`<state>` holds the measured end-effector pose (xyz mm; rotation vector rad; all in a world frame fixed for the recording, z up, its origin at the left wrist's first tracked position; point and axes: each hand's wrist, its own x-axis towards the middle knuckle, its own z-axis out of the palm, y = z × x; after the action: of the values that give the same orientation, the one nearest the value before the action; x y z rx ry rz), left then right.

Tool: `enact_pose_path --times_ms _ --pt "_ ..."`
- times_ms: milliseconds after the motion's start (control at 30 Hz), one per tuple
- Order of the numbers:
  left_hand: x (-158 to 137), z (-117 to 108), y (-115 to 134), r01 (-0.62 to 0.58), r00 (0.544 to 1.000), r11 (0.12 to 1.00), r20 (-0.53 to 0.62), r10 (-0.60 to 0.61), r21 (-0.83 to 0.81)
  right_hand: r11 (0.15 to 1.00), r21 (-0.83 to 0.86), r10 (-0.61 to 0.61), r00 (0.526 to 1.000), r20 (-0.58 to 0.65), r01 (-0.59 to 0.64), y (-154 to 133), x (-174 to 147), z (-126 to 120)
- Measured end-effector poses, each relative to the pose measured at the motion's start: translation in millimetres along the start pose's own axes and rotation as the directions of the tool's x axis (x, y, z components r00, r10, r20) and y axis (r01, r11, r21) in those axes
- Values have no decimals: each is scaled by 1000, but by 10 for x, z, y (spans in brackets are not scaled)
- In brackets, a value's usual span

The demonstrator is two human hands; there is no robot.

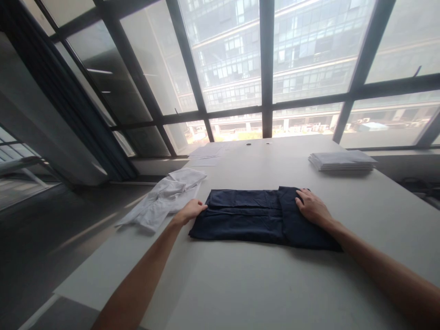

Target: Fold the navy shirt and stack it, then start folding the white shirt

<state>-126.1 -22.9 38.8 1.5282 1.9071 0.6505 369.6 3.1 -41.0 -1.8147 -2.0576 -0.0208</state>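
Note:
A dark navy garment (247, 224), folded into a long flat rectangle, lies across the white table in front of me. Its right part is folded over and covers some of the layers beneath. At its left edge my left hand (191, 210) pinches the cloth between thumb and fingers. My right hand (313, 207) rests flat on the folded-over right part, fingers stretched and slightly apart. Which kind of garment it is, I cannot tell from the folds.
Crumpled white cloth (161, 197) lies at the table's left edge. White sheets (208, 153) lie at the far left. A neat stack of folded white cloth (342, 160) sits at the far right of the white table (237, 279). Large windows stand behind.

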Motion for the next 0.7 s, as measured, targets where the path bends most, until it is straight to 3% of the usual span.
enact_pose_path --times_ms 167,300,467,600,700 --pt "-29 -52 -41 44 978 989 208 -13 -144 1000 17 -9 1000 -10 9 9 4 9" --pt "-106 -64 -47 50 978 958 207 10 -284 1000 15 -7 1000 -3 7 14 13 20" --pt "-167 -50 34 113 955 871 295 39 -479 1000 13 2 1000 18 -2 -2 13 2" --pt "-185 -16 186 74 954 780 272 126 -621 1000 18 -1 1000 5 1 -15 6 -6" --pt "-153 3 377 -26 969 818 186 161 -574 1000 25 -3 1000 -10 3 -21 2 -7"
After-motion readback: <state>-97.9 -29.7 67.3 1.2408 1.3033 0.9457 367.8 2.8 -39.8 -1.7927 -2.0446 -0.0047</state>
